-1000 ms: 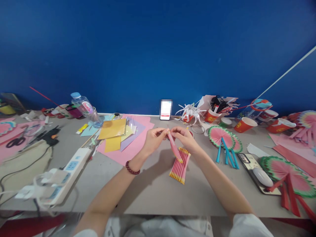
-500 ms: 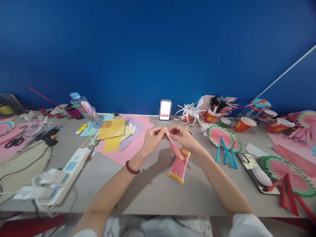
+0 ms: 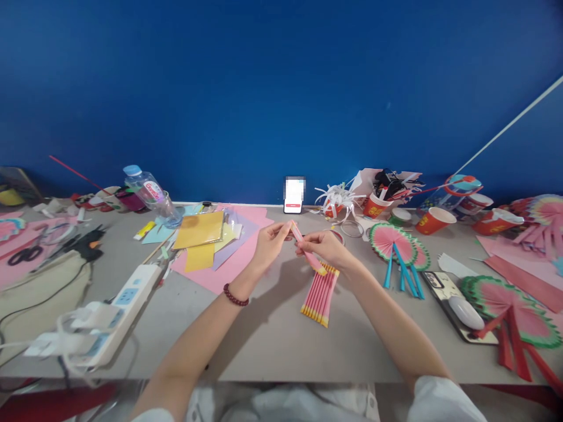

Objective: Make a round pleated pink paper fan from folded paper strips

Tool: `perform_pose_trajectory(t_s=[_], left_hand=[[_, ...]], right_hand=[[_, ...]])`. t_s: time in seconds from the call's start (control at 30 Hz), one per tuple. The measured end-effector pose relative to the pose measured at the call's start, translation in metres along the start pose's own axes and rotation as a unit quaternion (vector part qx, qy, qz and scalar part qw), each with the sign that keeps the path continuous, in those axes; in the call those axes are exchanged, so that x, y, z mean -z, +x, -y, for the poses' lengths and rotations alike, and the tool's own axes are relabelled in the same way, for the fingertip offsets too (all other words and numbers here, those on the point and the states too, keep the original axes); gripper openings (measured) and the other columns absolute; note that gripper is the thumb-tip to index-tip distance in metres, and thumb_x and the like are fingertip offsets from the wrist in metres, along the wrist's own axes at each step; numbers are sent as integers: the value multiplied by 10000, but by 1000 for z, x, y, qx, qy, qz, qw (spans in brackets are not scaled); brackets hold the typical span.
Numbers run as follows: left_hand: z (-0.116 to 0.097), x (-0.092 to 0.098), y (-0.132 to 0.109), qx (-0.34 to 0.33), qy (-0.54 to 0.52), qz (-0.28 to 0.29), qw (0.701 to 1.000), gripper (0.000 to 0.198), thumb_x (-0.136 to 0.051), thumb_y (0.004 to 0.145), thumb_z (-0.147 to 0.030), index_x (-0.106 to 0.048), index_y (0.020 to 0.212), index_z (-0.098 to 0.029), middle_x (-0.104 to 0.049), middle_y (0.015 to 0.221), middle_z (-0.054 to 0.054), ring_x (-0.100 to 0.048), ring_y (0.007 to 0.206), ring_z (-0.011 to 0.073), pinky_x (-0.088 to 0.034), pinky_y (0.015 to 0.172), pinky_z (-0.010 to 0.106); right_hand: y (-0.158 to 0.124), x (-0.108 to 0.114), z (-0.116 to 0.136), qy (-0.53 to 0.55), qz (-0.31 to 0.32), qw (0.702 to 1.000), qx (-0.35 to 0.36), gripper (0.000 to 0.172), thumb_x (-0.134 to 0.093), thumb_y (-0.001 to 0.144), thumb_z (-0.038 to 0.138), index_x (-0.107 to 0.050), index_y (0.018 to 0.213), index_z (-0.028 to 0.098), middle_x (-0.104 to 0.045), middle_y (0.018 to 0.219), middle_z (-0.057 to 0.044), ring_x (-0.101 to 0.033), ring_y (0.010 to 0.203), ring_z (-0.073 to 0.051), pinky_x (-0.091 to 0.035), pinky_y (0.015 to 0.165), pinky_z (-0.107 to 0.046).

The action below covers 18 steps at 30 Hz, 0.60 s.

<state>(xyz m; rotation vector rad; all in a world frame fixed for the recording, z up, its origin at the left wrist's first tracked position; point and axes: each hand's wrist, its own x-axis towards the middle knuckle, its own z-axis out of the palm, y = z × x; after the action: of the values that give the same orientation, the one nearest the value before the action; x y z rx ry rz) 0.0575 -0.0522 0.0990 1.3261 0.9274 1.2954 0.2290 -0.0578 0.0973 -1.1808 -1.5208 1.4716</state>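
The left hand [image 3: 271,243] pinches the pink strip [image 3: 312,259] at its far end, the right hand [image 3: 329,248] near its middle, each grip narrow. Slack fingers could let it spring open; uneven pressure could crease it crookedly. Its near end overlaps the pleats [image 3: 320,297] on the desk [image 3: 268,349], contact unclear; dipping could knock them askew.

Pink strip [image 3: 314,261], yellow-tipped pink folds [image 3: 321,296], blue wall [image 3: 246,99]

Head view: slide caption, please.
Left hand and right hand hold a narrow pink paper strip near pleated pink, yellow-edged paper.
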Motion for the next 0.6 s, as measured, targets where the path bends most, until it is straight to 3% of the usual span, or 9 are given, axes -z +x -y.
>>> perform_pose_trajectory(t_s=[0.2,0.4,0.6], left_hand=[[15,-8,-3,68,50,78,993,429,-695,709,-412,-648,1063,-174,-692,963,85,-654,810,187,-506,754,314],[30,-16,-11,57,116,99,987,220,-675,728,-335,-681,855,-156,-698,914,95,-630,878,202,-473,842,354],[23,-12,-8,126,63,151,978,208,-704,680,-219,-638,862,-143,-679,813,64,-621,754,157,-483,751,322]], right_hand=[[9,-1,-7,64,-103,990,76,210,-730,674,397,-726,736,196,-684,744,-19,-595,684,-135,-459,665,-259],[11,-2,-9,155,-135,977,57,238,-754,648,394,-710,762,189,-605,621,16,-527,557,-104,-435,553,-248],[13,2,-5,206,-152,966,45,262,-777,612,372,-646,737,183,-563,592,45,-506,523,-79,-429,523,-223]])
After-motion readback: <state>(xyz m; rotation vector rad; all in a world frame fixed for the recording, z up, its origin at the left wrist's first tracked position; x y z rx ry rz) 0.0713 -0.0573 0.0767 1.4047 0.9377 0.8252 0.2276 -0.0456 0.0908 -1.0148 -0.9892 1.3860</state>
